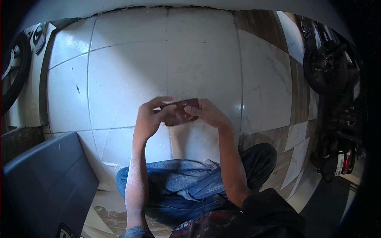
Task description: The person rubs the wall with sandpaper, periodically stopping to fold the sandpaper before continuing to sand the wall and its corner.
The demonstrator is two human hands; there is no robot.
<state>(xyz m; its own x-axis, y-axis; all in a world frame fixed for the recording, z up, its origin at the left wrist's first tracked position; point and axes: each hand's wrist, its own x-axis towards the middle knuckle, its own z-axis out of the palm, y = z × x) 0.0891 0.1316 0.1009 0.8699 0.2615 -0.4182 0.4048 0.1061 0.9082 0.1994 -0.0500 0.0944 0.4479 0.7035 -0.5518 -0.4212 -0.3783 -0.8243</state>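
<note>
A small reddish-brown rectangular sheet point(178, 117), worn and blotchy and possibly sandpaper, is held up between my two hands. My right hand point(211, 113) grips its right end, thumb over the near face and fingers behind. At the left end, my left hand point(150, 117) has its thumb laid across the sheet, while its upper fingers stretch along the top edge, slightly blurred. Pale dust coats my left forearm. Beneath the sheet are large white tiles point(131, 79) with dark joints.
My crossed legs in blue jeans point(178, 178) are below my hands. A dark blue-grey bin-like box point(47, 170) stands at left, near a wheel point(18, 71). Motorcycles point(325, 63) line the right side. A pale ledge point(190, 4) crosses the top.
</note>
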